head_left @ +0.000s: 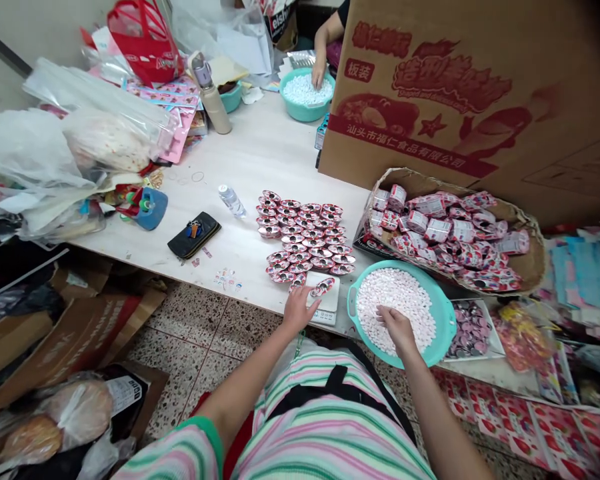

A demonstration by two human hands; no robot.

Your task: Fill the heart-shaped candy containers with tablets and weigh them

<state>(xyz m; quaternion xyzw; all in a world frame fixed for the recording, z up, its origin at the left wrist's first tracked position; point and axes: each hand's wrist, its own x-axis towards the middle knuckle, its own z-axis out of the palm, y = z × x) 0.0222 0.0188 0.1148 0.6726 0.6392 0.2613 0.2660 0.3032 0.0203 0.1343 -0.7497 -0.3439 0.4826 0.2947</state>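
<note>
My left hand [299,312] reaches over the near edge of a small white digital scale [331,303], thumb apart from the fingers. Its fingertips are at a small red-and-white packet [298,281]; whether they touch it I cannot tell. Another open-topped packet [323,287] rests on the scale. Just beyond stand rows of similar packets [296,240] with dark openings on top. To the right, my right hand [399,328] is in a turquoise basin [446,313] of small pale pink-white pellets [397,297]. Its fingers are drawn together at the pellets; anything in them is hidden.
Behind the basin lies a cut-down carton [533,263] full of packets, beside a large cardboard box [420,87]. A tray of round pinkish pieces [470,328] sits at right. A bottle [231,201] and black wallet [194,235] lie left. Another person's hand [319,70] is in a far basin [305,112].
</note>
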